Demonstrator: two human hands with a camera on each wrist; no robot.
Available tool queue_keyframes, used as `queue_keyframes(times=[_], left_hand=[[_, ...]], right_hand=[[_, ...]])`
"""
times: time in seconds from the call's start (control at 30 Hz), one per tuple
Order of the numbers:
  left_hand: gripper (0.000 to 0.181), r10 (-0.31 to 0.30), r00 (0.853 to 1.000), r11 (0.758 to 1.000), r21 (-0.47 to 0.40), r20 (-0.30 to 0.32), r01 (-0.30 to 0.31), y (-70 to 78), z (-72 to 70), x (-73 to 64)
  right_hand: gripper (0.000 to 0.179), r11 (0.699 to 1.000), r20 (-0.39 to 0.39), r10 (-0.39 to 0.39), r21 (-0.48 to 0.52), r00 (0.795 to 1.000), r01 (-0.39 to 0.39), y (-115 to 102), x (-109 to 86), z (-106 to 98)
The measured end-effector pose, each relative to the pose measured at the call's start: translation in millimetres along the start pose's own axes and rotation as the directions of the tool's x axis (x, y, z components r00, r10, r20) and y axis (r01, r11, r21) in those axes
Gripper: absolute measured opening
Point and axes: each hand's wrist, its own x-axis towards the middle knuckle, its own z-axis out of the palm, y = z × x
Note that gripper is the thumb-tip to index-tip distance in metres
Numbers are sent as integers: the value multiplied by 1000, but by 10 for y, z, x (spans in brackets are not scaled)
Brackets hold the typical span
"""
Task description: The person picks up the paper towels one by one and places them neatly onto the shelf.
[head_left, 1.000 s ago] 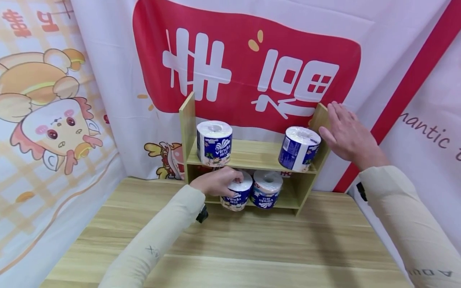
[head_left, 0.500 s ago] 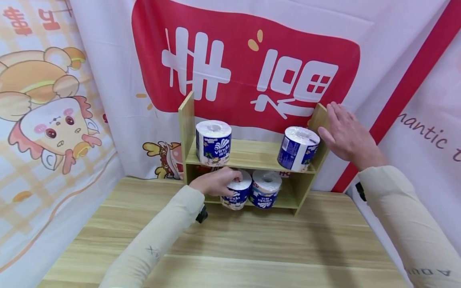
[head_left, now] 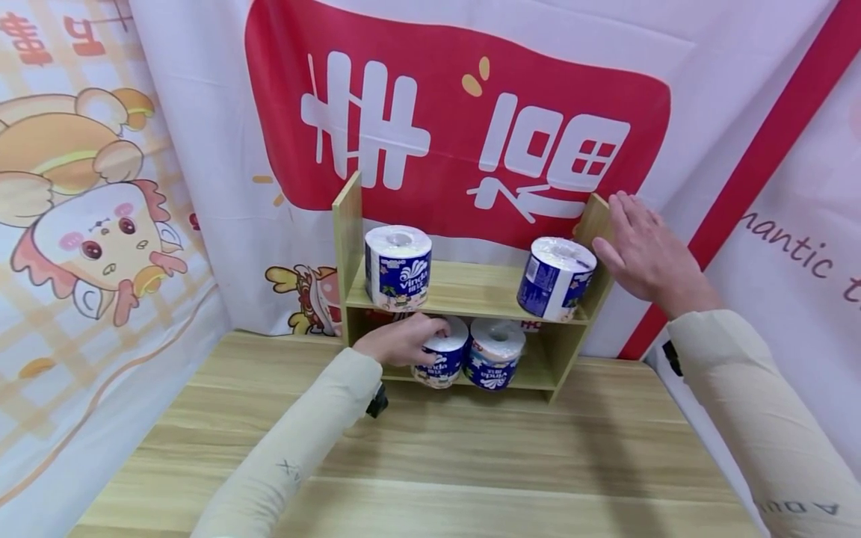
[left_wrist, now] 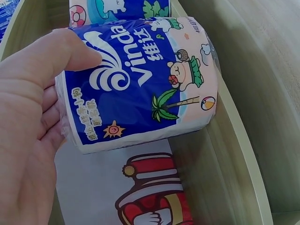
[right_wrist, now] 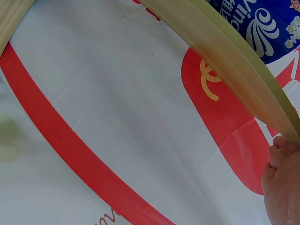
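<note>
A small two-tier wooden shelf (head_left: 471, 290) holds blue-and-white wrapped toilet paper rolls. My left hand (head_left: 402, 341) grips a toilet paper roll (head_left: 440, 365) standing on the lower tier, thumb on its printed side and fingers over its top. The left wrist view shows that roll (left_wrist: 140, 79) close up, with the thumb pressed on its wrapper. Right beside it stands another roll (head_left: 495, 357), its print upside down. My right hand (head_left: 649, 254) rests against the shelf's right side panel (head_left: 595, 220), fingers straight; in the right wrist view its fingertips are at the panel's edge.
On the upper tier, one roll (head_left: 398, 269) stands near the left panel (head_left: 347, 239) and another roll (head_left: 556, 280) near the right one. The shelf stands at the back of a wooden table (head_left: 430, 463), before a printed cloth backdrop (head_left: 222, 149).
The roll in my left hand has shifted slightly back into the lower tier. My right hand stays at the side panel.
</note>
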Motion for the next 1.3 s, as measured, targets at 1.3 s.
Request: queue_keyframes(times=[1.3], left_hand=[[72,23,998,986,167,-60,-13,21,97,-218]], right_hand=[[90,1000,-1,1,12,1000,-1,-3,-17,10]])
